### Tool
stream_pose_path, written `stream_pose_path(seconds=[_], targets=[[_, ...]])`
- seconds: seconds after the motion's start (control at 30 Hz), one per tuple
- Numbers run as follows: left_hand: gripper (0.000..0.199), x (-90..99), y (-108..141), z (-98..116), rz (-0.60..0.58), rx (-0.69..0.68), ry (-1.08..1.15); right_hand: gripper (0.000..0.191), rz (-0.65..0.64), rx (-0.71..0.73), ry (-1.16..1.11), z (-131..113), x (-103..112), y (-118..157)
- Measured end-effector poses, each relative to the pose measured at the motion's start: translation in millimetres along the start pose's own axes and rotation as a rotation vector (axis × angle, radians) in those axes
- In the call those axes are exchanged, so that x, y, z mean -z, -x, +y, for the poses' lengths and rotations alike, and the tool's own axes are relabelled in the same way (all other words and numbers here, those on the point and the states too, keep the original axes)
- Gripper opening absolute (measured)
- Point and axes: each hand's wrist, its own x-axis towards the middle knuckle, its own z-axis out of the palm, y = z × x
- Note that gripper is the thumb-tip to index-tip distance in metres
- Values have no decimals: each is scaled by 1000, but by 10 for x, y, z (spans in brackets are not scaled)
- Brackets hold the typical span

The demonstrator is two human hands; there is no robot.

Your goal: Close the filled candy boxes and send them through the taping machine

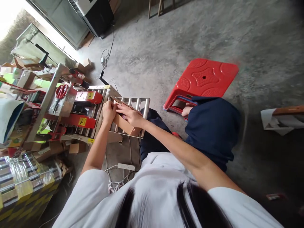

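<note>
A small brown cardboard box rests on the metal roller conveyor in front of me. My left hand presses on the box's left end with its fingers curled over the top flap. My right hand lies flat across the top of the box, fingers pointing left and touching the flap. Both arms reach forward from my white T-shirt. The conveyor leads left into a red and steel carton-sealing machine.
A red plastic stool stands on the concrete floor to the right, beside my knee in dark trousers. Shrink-wrapped stacks sit at lower left. A white power strip and cables lie under the conveyor. Cardboard scraps litter the floor.
</note>
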Motion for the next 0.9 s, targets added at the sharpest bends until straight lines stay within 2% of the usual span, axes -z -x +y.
stream_pose_path(seconds=[0.07,0.13,0.2,0.27,0.33,0.4,0.47,0.53,0.6,0.7,0.8,0.9], targets=[[13,-48,20,56,24,16,-115,52,100,74,-63,-94,203,64],[11,-68,44,81,20,51,-179,46,229,84,-14,-224,415,180],[13,-76,55,82,24,72,-187,35,370,-6,104,-338,564,354],[13,-84,57,60,41,73,-110,23,408,-88,210,-402,587,565],[12,-88,64,15,73,66,59,13,319,-108,252,-416,473,768],[17,-81,84,-42,123,38,259,20,209,-163,229,-408,277,909],[34,-65,113,-93,149,28,435,17,137,-288,157,-401,95,958],[51,-51,135,-124,122,84,588,7,92,-390,66,-405,5,925],[56,-53,140,-132,75,172,698,11,49,-397,-2,-419,24,851],[53,-77,141,-111,66,237,753,9,-54,-325,-104,-453,157,743],[52,-72,184,-75,95,254,756,3,-129,-330,-201,-470,244,703],[54,-53,238,-71,59,229,771,9,-133,-400,-255,-402,229,699]])
